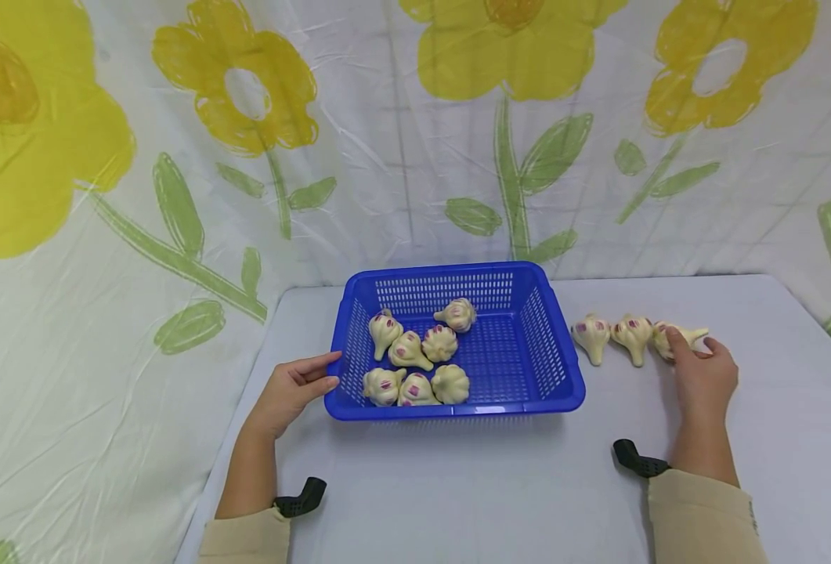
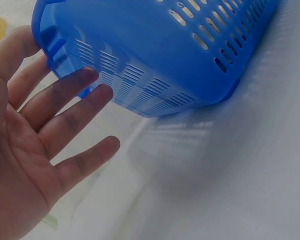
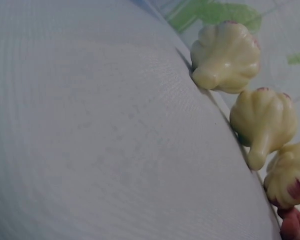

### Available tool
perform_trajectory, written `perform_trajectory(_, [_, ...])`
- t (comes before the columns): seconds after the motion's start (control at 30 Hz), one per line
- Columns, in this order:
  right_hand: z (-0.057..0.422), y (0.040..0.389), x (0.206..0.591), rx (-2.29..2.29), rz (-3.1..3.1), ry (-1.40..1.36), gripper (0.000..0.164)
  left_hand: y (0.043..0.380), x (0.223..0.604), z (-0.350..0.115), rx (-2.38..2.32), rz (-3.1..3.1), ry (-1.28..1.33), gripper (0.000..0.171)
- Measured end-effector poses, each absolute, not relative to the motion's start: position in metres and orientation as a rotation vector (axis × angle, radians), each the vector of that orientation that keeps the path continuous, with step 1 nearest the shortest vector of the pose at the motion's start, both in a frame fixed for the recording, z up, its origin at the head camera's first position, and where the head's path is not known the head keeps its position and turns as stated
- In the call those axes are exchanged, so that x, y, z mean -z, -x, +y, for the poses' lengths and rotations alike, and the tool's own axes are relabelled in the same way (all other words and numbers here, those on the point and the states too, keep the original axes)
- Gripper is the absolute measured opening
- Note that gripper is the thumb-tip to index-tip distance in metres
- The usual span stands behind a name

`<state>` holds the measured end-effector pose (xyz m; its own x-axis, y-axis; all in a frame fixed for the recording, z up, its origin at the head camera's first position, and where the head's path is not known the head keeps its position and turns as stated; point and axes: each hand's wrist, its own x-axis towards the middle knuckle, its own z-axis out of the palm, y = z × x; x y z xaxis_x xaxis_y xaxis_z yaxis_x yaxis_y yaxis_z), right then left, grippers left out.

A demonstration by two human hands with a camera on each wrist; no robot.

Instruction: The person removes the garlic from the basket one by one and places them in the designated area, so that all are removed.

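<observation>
A blue plastic basket (image 1: 457, 408) stands on the table with several garlic bulbs (image 1: 440, 343) inside, mostly in its left half. My left hand (image 1: 291, 392) pinches its left rim between thumb and index finger. In the left wrist view the other fingers (image 2: 70, 125) spread out straight beside the slotted wall. To the right of the basket, three garlic bulbs lie in a row. My right hand (image 1: 704, 380) grips the rightmost garlic bulb (image 1: 664, 342), whose stem points right. Beside it are the middle bulb (image 1: 632, 335) and the left bulb (image 1: 591, 335), stems toward me.
A white cloth covers the table (image 1: 457, 493). Behind it hangs a white curtain (image 1: 387, 188) printed with yellow flowers and green leaves. Black wrist mounts (image 1: 302, 498) sit at both sleeve cuffs.
</observation>
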<state>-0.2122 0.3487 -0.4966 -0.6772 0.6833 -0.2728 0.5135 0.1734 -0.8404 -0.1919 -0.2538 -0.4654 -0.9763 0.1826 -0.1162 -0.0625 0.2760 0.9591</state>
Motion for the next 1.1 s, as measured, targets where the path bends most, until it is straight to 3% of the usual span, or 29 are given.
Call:
perform_trajectory(0.87, [0.3489, 0.2142, 0.4994, -1.467, -2.200, 1.129, 0.071, 0.1905, 0.4641, -0.2529, -1.760, 2.358, -0.108, 0.057])
perform_trajectory(1.1, [0.3487, 0.2148, 0.4989, -1.470, -2.209, 1.144, 0.071, 0.1912, 0.4651, -0.2531, -1.759, 2.362, -0.124, 0.056])
